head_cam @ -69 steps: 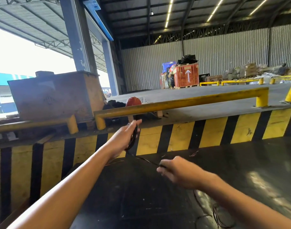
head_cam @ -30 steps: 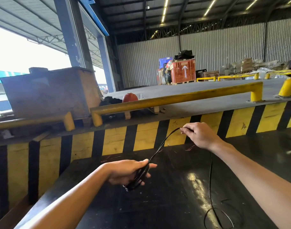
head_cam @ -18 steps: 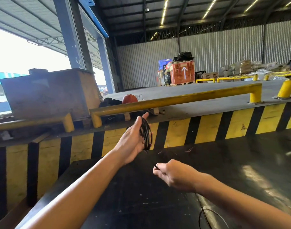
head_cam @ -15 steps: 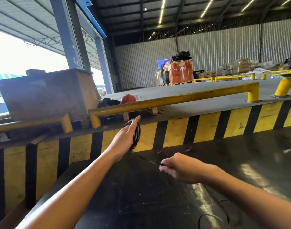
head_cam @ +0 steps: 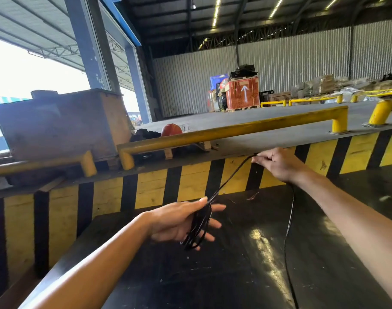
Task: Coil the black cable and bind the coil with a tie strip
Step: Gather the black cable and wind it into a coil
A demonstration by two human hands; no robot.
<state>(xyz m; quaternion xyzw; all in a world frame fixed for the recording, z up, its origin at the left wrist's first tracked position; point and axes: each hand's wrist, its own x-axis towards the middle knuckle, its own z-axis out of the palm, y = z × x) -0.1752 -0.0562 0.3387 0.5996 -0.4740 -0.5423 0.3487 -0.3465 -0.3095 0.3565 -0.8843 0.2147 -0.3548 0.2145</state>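
My left hand (head_cam: 179, 221) is held low over the black surface with several loops of the thin black cable (head_cam: 198, 228) lying across its palm and fingers. From the coil a taut strand (head_cam: 230, 177) rises up and to the right into my right hand (head_cam: 279, 163), which pinches it in front of the striped wall. Below the right hand the loose rest of the cable (head_cam: 289, 219) hangs down and trails over the surface toward the bottom edge. No tie strip is visible.
A glossy black surface (head_cam: 235, 275) lies under both arms. Behind it stands a yellow-and-black striped wall (head_cam: 150, 188) topped by a yellow guard rail (head_cam: 224, 132). A brown box (head_cam: 63, 123), an orange round object (head_cam: 171, 130) and a red crate (head_cam: 243, 92) lie farther back.
My left hand has dropped from near the rail to low over the surface with the coil. My right hand has swung up and to the right, drawing out a fresh length of cable.
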